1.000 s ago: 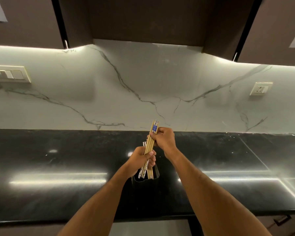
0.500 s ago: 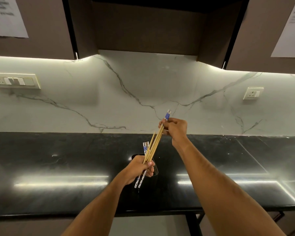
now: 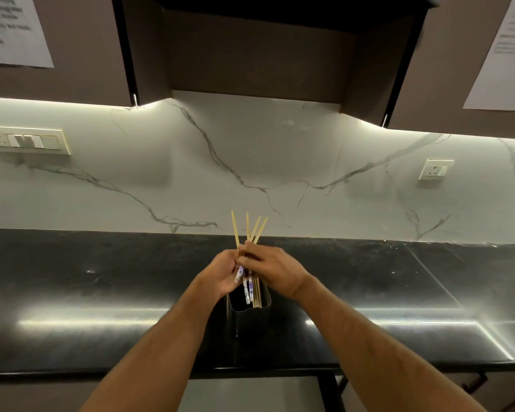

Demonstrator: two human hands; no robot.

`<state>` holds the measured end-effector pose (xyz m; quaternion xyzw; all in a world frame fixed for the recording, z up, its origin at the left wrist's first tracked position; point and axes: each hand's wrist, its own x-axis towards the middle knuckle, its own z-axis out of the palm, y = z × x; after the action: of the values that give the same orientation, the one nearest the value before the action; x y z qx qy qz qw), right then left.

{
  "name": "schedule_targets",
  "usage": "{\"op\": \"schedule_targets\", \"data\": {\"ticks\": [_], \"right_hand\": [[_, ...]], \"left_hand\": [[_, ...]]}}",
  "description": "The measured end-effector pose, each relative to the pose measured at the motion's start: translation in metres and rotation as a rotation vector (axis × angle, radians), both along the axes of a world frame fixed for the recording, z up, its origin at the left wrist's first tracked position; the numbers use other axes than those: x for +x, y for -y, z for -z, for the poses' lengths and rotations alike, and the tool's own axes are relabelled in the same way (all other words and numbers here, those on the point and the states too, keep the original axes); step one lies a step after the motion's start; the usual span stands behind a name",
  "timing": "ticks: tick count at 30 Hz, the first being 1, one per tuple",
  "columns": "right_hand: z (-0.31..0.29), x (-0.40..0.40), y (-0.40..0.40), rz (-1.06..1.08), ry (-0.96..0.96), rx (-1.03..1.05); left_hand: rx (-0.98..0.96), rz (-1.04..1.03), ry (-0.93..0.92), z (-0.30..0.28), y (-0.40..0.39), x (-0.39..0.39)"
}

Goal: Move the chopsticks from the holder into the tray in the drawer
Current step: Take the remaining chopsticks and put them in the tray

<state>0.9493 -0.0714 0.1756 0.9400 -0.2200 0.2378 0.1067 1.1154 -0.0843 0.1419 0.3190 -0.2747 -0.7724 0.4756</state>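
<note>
Both hands meet above the black holder [image 3: 247,318] on the table [image 3: 101,292]: left hand [image 3: 220,272] and right hand [image 3: 272,270] clasp the chopsticks [image 3: 250,230]. They look light, stiff, smooth and apt to fan apart, so grip mid-bundle.

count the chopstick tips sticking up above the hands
4. The chopsticks fan out above where the left hand and right hand meet: one leans left, one stands nearly upright, two lean right. More may be hidden in the hands and the holder.
</note>
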Motion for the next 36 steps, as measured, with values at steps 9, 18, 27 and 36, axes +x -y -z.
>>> {"op": "schedule_targets", "data": {"ticks": [9, 18, 27, 36], "right_hand": [[0.027, -0.007, 0.01, -0.123, -0.214, -0.166], [0.044, -0.013, 0.009, 0.063, 0.22, -0.082], [0.072, 0.039, -0.005, 0.165, 2.121, 1.828], [0.064, 0.049, -0.003, 0.096, 2.146, 1.86]], "left_hand": [[0.079, -0.031, -0.062, -0.002, 0.0, 0.015], [0.09, -0.355, 0.06, -0.01, 0.005, -0.003], [-0.175, -0.467, 0.144, -0.011, 0.003, -0.028], [-0.211, -0.395, 0.243, -0.002, -0.012, -0.039]]}}
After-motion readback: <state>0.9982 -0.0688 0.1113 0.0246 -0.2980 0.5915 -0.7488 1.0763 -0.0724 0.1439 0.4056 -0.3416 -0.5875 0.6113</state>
